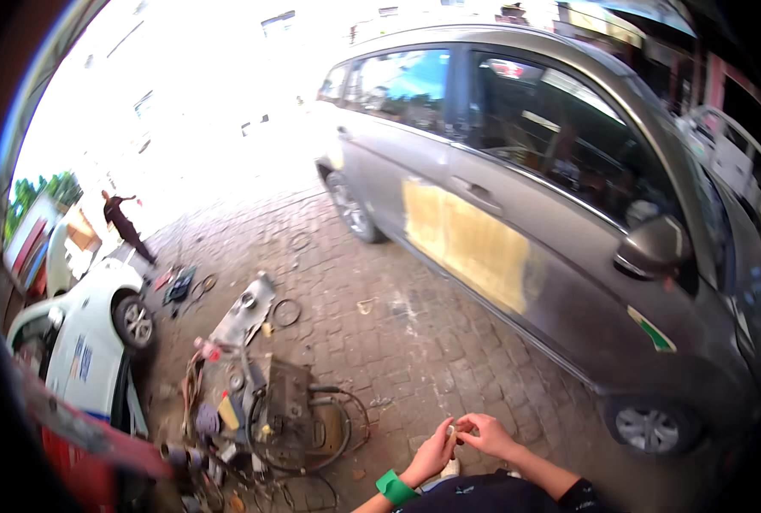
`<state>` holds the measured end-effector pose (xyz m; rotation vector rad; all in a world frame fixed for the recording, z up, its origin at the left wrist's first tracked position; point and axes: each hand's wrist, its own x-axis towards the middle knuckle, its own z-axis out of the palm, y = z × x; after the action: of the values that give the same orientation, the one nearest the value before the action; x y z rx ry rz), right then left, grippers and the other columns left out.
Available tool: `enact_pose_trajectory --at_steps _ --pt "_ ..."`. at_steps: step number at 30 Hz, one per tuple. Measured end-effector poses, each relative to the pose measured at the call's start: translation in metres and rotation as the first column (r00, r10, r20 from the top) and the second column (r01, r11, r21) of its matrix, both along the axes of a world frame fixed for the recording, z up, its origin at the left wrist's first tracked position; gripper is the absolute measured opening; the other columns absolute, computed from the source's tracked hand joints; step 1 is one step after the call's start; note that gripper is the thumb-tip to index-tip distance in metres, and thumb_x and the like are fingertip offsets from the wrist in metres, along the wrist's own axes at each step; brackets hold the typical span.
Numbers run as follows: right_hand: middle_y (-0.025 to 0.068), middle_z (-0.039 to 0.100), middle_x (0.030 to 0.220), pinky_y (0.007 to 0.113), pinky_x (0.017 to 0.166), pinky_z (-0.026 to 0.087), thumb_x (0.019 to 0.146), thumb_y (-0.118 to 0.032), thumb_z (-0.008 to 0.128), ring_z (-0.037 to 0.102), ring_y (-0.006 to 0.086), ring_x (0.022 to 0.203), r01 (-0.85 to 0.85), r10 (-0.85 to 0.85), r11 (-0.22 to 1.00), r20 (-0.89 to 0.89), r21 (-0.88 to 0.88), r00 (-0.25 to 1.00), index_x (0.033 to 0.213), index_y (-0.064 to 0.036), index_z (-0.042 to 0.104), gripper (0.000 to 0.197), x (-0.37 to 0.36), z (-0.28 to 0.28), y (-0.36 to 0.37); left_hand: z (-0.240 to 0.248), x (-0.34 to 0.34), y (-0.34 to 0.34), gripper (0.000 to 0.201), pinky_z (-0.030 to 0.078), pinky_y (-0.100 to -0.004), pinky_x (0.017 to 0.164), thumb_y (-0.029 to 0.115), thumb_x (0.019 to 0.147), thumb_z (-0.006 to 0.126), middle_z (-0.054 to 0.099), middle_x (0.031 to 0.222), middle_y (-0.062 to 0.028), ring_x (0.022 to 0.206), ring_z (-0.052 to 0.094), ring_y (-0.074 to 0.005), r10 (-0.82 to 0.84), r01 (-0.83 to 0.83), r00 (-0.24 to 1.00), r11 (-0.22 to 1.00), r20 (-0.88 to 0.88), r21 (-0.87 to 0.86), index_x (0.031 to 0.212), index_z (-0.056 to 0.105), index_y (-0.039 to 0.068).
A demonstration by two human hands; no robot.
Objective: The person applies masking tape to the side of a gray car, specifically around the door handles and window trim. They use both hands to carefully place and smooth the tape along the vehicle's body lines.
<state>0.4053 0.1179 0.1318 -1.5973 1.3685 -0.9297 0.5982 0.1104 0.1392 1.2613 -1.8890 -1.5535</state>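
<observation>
Low in the middle, my left hand (432, 451) and my right hand (489, 435) meet in front of my body, both with fingers closed. Between their fingertips is a small pale thing (452, 431), too small to name. A green band (395, 487) goes round my left wrist. Beyond my hands stands a grey-brown car (568, 299), its side turned to me. A wide patch of yellowish filler (466, 239) covers parts of its doors. Neither hand touches the car.
To my left, a cluttered worktop (282, 402) holds a coiled cable, a yellow block and tools. A metal panel (242, 312) and a black ring (286, 313) lie beyond it on brick paving (380, 368). Farther left are a white car (90, 350) and a person (122, 224) in dark clothes.
</observation>
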Motion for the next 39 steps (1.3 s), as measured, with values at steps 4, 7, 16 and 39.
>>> enact_pose_trajectory --at_steps 4,7,16,39 --pt "0.008 0.07 0.095 0.039 0.079 0.053 0.086 -0.024 0.07 0.068 0.0261 0.09 0.103 -0.106 0.994 -0.185 -0.026 0.977 0.098 -0.0087 0.068 0.02 -0.036 0.004 0.023 -0.01 -0.038 -0.015 0.052 0.051 -0.0281 0.063 0.013 0.104 0.053 0.073 0.102 -0.0127 0.071 0.066 -0.0134 -0.184 0.186 0.974 0.983 -0.128 0.002 0.149 0.03 0.003" --pt "0.0085 0.068 0.091 0.041 0.076 0.052 0.087 -0.024 0.068 0.066 0.0279 0.089 0.311 -0.311 0.95 -0.148 -0.025 0.939 0.096 -0.0091 0.067 0.018 -0.055 0.004 0.049 -0.021 -0.066 -0.023 0.052 0.052 -0.0283 0.062 0.014 0.103 0.054 0.072 0.095 -0.0143 0.07 0.069 -0.0143 -0.353 0.358 0.925 0.934 -0.138 0.01 0.149 0.032 0.003" --pt "0.0078 0.068 0.085 0.039 0.07 0.052 0.082 -0.019 0.072 0.067 0.0275 0.081 0.711 -0.718 0.695 -0.147 -0.108 0.68 0.087 -0.0069 0.063 0.015 -0.105 -0.007 0.093 0.009 -0.157 -0.048 0.049 0.047 -0.0241 0.053 0.012 0.103 0.053 0.074 0.092 -0.0104 0.06 0.06 -0.0085 -0.709 0.735 0.678 0.656 -0.195 0.171 0.149 0.037 0.006" --pt "0.0087 0.033 0.153 0.06 0.116 0.032 0.087 -0.059 0.068 0.03 0.027 0.143 0.454 -0.37 0.808 0.923 0.377 -0.108 0.15 -0.0111 0.03 0.088 -0.404 0.113 -0.071 0.124 -0.49 -0.188 0.061 0.042 -0.037 0.098 0.027 0.101 0.046 0.035 0.147 -0.0181 0.117 0.05 -0.0255 -0.039 -0.323 0.795 0.818 -0.606 -0.476 0.153 0.03 -0.001"
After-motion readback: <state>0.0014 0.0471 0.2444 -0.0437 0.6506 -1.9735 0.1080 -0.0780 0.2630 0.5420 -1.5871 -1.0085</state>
